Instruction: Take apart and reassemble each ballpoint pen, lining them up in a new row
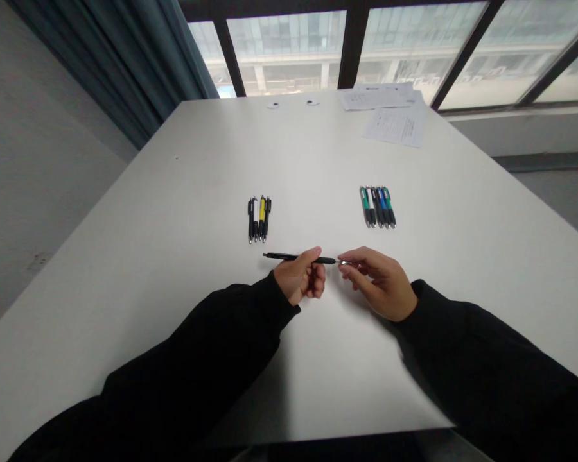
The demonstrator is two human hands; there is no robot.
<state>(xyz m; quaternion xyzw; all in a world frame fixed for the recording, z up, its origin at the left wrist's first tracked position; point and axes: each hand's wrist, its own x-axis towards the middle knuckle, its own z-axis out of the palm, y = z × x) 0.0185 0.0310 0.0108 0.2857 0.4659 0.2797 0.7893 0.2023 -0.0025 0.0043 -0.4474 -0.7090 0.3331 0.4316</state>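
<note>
Holding a slim, black, plastic-looking pen (327, 260) sideways over the near middle of a smooth white bench (173, 224), the left hand (302, 273) clasps its barrel between thumb and curled fingers. To its right, the right hand (383, 282) pinches a small, shiny silver tip (345, 262) at the pen's right end (whether the two are joined is too small to tell). Just beyond the left hand lies a neat row of four pens (262, 217), black, white, yellow and black. Farther right lies a row of five click pens (380, 206), green, white, black, blue and green. White printed paper sheets (395, 125) overlap at the far right.
</note>
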